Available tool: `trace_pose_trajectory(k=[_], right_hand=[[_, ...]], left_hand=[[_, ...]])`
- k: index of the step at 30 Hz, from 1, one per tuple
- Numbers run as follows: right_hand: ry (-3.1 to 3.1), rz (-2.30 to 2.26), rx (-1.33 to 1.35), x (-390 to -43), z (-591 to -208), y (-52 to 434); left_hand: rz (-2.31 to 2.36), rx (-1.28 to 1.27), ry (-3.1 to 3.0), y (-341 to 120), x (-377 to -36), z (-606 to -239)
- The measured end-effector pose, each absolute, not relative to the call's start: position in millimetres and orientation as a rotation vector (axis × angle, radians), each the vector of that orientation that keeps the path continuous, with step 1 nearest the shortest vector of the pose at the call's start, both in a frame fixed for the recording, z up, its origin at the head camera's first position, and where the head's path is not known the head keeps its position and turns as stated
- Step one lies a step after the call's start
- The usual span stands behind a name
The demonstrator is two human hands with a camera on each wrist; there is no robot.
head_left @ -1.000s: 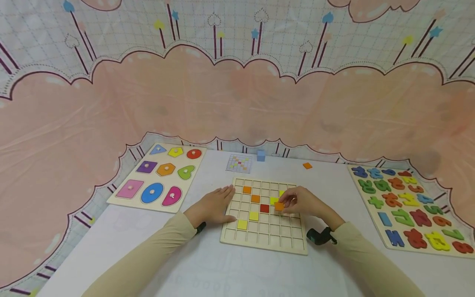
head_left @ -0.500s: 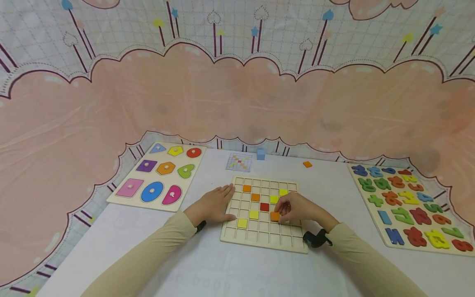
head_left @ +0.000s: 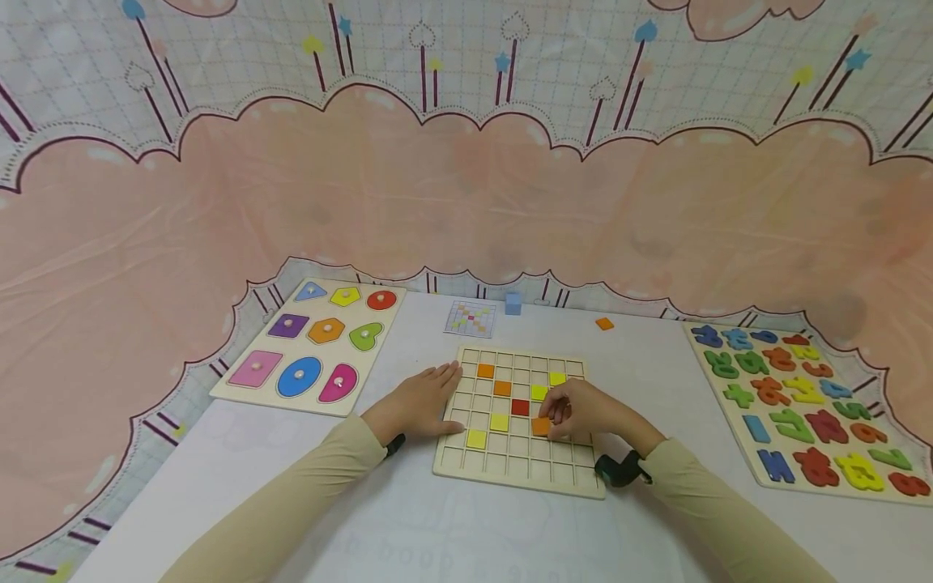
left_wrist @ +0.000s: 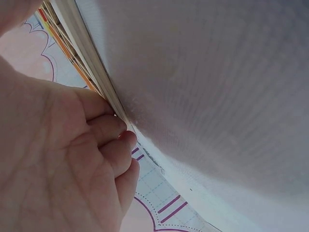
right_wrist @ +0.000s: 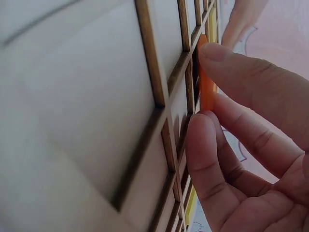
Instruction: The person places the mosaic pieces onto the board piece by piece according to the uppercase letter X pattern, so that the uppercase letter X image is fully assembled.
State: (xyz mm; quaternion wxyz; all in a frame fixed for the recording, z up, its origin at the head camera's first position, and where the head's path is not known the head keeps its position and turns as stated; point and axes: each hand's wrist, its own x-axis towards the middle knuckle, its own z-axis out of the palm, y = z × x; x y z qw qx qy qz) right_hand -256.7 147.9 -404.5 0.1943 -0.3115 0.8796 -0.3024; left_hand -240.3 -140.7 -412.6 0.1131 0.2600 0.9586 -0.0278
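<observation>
A wooden grid board (head_left: pixel 510 479) lies on the table, with yellow, orange and red square tiles in some of its cells. Over a cell right of the red tile (head_left: pixel 520 407), my right hand (head_left: pixel 586 409) pinches an orange tile (head_left: pixel 540 427) between thumb and fingers. In the right wrist view this tile (right_wrist: pixel 206 89) stands edge-on, right at the grid ridges. My left hand (head_left: pixel 417 403) lies along the board's left side, thumb and fingers spread. The left wrist view shows its fingers (left_wrist: pixel 116 140) against the board's edge (left_wrist: pixel 99 72).
A shape puzzle board (head_left: pixel 335 356) lies at the left, a letter and number puzzle board (head_left: pixel 751 421) at the right. Behind the grid board are a printed pattern card (head_left: pixel 470 319), a blue cube (head_left: pixel 513 304) and a loose orange tile (head_left: pixel 604 324). A patterned cloth (head_left: pixel 466 186) hangs behind.
My right hand has moved the orange tile slightly towards me and left, down to a cell of the grid, then stayed there. The left hand has kept its place.
</observation>
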Motion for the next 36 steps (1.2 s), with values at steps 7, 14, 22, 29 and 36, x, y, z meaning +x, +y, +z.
trace_pose_trajectory(k=[7,14,22,29,36], right_hand=[[2.448,-0.859,-0.886,-258.7,-405.1,149.0],[2.459,-0.839,-0.873,-258.1,-405.1,146.0],[2.447,-0.852,-0.888,-259.1,-405.6,147.4],[2.437,-0.882,-0.908,-258.6,-405.5,149.8],[2.474,-0.850,-0.894,-258.0,-406.6,145.9]], left_hand=[[-0.075,0.762,2.811,-141.4,-240.3,-413.1],[-0.103,0.771,2.814,-141.3,-241.1,-413.2],[-0.083,0.766,2.811,-140.4,-240.4,-412.7],[-0.135,0.769,2.813,-140.4,-241.0,-415.3],[-0.135,0.763,2.815,-140.3,-241.3,-415.0]])
